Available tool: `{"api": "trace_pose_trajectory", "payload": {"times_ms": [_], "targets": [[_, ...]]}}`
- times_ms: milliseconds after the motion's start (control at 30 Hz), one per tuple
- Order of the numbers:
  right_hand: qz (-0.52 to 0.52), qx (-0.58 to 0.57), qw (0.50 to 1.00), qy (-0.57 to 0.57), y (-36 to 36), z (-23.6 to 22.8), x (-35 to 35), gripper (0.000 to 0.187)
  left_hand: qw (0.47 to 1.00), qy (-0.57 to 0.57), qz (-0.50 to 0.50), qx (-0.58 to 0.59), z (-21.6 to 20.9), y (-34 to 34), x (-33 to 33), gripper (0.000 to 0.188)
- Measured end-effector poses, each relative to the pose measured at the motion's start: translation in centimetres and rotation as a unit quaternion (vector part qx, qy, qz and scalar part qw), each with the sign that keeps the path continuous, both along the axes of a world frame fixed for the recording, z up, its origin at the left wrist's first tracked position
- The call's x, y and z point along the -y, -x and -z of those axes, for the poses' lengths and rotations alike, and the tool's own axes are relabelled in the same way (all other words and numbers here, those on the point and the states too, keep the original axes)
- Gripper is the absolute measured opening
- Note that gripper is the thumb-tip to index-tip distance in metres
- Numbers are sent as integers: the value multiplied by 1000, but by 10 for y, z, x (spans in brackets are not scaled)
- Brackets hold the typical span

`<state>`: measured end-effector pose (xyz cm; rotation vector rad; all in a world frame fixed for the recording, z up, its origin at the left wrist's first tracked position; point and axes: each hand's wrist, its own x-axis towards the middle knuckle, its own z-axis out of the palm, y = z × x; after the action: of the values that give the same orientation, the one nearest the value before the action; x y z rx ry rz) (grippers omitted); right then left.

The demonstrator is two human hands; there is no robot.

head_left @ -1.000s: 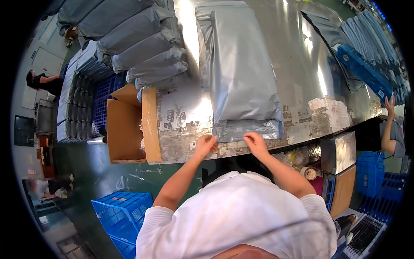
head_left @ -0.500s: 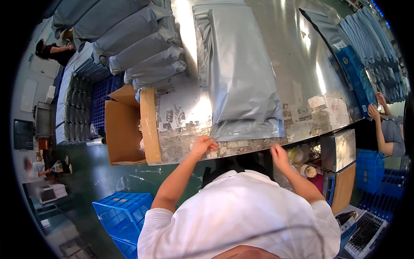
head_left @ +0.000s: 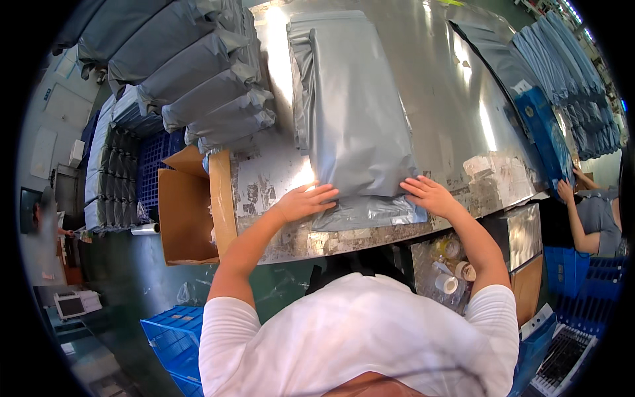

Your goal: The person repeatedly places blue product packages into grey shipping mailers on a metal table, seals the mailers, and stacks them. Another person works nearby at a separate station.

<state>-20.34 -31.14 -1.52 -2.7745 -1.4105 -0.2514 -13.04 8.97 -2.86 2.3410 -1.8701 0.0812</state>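
Observation:
A flat stack of long grey plastic bags (head_left: 357,112) lies lengthwise on the metal table, its near end close to the front edge. My left hand (head_left: 307,201) rests at the left side of that near end, fingers stretched over the plastic. Opposite it, my right hand (head_left: 430,196) lies with fingers spread on the right edge of the bags. Neither hand grasps anything. Between them the plastic is creased, and a shiny flap runs along the near end.
Filled grey packages (head_left: 192,73) are piled at the far left of the table (head_left: 450,126). An open cardboard box (head_left: 188,215) stands left of the table edge. Tape rolls (head_left: 446,283) sit below the edge on the right. A co-worker's hand (head_left: 565,190) touches a blue package (head_left: 544,135).
Both hands have moved forward from the table's front edge onto the bags. Their fingers, curled before, are now stretched out. The near end of the bags shows a new crease.

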Motion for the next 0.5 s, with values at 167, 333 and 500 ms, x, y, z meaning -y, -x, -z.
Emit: {"api": "trace_pose_trajectory", "payload": {"times_ms": [167,333,500], "targets": [[166,-132,944,-254,-16,39,16,16,976,134,-124,-121,33,-14,3,31],[406,-154,772,-465,-53,48,9,22,754,372,-451,-301,46,-32,28,18],[490,-178,683,-512,-104,91,5,44,575,440,-582,-369,84,-65,48,27]]}}
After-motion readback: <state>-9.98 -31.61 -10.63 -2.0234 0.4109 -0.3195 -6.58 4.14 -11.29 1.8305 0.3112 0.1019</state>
